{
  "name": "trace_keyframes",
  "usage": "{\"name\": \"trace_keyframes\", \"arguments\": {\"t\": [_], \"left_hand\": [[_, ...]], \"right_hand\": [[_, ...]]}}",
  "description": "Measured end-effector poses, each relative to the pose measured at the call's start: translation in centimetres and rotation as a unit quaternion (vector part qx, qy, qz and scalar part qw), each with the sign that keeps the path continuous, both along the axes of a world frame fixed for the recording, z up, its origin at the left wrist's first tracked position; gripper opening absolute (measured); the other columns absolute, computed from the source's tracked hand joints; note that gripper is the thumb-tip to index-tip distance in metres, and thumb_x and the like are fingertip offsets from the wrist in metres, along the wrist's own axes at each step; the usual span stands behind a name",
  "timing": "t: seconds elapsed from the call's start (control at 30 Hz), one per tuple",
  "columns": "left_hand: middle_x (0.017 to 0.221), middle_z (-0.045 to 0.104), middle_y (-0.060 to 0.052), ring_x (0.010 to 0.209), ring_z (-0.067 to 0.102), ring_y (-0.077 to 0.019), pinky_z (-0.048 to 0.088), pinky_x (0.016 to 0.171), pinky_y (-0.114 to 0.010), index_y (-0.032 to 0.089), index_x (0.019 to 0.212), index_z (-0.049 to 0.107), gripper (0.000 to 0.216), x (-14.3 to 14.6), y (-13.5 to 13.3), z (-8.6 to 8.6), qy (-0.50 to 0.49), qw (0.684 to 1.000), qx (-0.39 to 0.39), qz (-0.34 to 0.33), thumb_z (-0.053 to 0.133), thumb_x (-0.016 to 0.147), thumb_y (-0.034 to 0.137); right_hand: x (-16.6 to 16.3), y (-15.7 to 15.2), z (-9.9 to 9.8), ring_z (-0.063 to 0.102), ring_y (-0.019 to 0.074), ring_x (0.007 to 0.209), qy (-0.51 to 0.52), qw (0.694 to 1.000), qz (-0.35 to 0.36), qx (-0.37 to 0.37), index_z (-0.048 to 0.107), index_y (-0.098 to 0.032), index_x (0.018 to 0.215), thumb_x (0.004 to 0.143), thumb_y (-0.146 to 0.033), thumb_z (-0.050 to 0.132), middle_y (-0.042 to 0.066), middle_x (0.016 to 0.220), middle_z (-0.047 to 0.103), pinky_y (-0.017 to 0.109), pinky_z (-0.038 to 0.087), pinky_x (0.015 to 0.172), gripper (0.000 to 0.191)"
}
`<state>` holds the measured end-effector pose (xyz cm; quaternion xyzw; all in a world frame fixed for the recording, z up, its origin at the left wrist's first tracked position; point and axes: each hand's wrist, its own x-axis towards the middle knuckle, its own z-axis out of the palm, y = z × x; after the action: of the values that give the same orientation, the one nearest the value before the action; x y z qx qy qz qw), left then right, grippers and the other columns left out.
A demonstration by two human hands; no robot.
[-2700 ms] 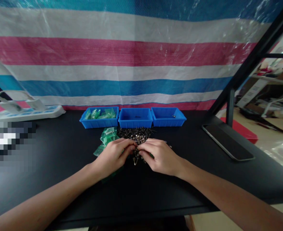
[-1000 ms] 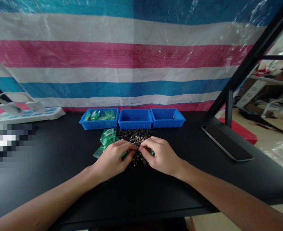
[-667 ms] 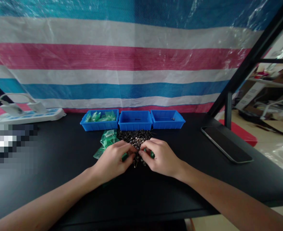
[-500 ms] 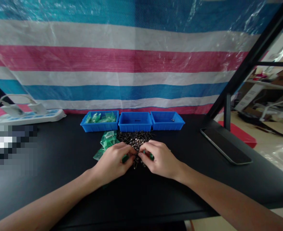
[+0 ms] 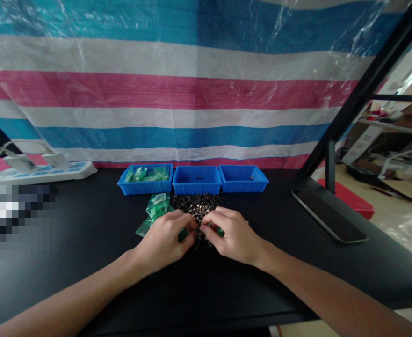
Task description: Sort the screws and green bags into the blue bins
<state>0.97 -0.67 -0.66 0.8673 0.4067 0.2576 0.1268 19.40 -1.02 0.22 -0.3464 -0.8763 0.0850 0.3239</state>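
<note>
My left hand (image 5: 169, 236) and my right hand (image 5: 234, 236) meet fingertip to fingertip over a pile of small hardware. Both are closed in a pinch, and what lies between the fingertips is too small to make out. Bits of green show in the gap of the left hand's fingers and beside the right hand's fingers. Shiny metal pieces (image 5: 201, 209) lie just beyond the fingertips, with dark screws (image 5: 184, 202) behind them. Left of the pile, partly behind my left hand, are clear bags with green contents (image 5: 157, 206).
Behind the pile stand three blue bins: the left bin (image 5: 146, 188) with green packets, the middle bin (image 5: 197, 189) with a dark piece, the right bin (image 5: 244, 186) with a small metal piece. A phone (image 5: 328, 215) lies at right, a power strip (image 5: 79, 171) at far left.
My hands stay pinched over the pile, with fingertips slightly closer together. The whole view has shifted a little downward; the bins and bags stay in place.
</note>
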Motion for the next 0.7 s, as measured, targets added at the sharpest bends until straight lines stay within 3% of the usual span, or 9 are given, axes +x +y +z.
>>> {"name": "trace_keyframes", "arguments": {"t": [0.3, 0.7], "left_hand": [[0.074, 0.063, -0.004, 0.070, 0.056, -0.0160, 0.043, 0.063, -0.025, 0.019, 0.090, 0.064, 0.021, -0.07, 0.18, -0.09, 0.029, 0.998, 0.039, -0.032, 0.048, 0.079, 0.014], [0.068, 0.064, -0.003, 0.067, 0.053, -0.0166, 0.039, 0.061, -0.028, 0.018, 0.079, 0.067, 0.022, 0.06, -0.11, 0.56, 0.065, 0.994, 0.066, -0.059, 0.046, 0.079, 0.013]], "right_hand": [[-0.01, 0.06, -0.13, 0.049, 0.0118, 0.060, -0.006, 1.000, 0.009, 0.015, 0.059, -0.014, 0.075, 0.081, -0.017, 0.052, 0.001, 0.062, 0.055, 0.023, 0.037, 0.056, 0.010], [-0.01, 0.03, -0.15, 0.050, 0.0127, 0.061, -0.012, 1.000, 0.019, 0.011, 0.059, -0.015, 0.077, 0.082, -0.017, 0.050, 0.002, 0.065, 0.057, 0.024, 0.038, 0.057, 0.010]]}}
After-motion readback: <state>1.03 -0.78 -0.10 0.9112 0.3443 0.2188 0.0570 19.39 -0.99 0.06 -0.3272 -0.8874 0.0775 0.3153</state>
